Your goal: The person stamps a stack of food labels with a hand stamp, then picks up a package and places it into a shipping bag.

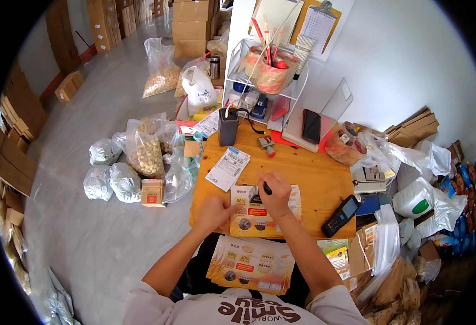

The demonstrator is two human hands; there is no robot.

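Observation:
On the wooden table's front edge lies a pile of flat yellow printed packets (252,227). My left hand (216,213) is closed at the pile's left edge, thumb on top. My right hand (277,196) is wrapped round a black-handled hand stamp (267,188) over the upper part of the top packet; its lower end is partly hidden by my fingers. A second pile of the same packets (251,264) rests on my lap, just below the table edge. A white printed label sheet (227,168) lies past my left hand.
A dark handheld scanner (340,216) lies at the table's right front. Farther back are a grey power bank (228,127), a small stapler-like tool (266,146), tape rolls (346,143), and a black phone (311,127) by a wire rack (265,97). Filled plastic bags (144,154) stand on the floor left.

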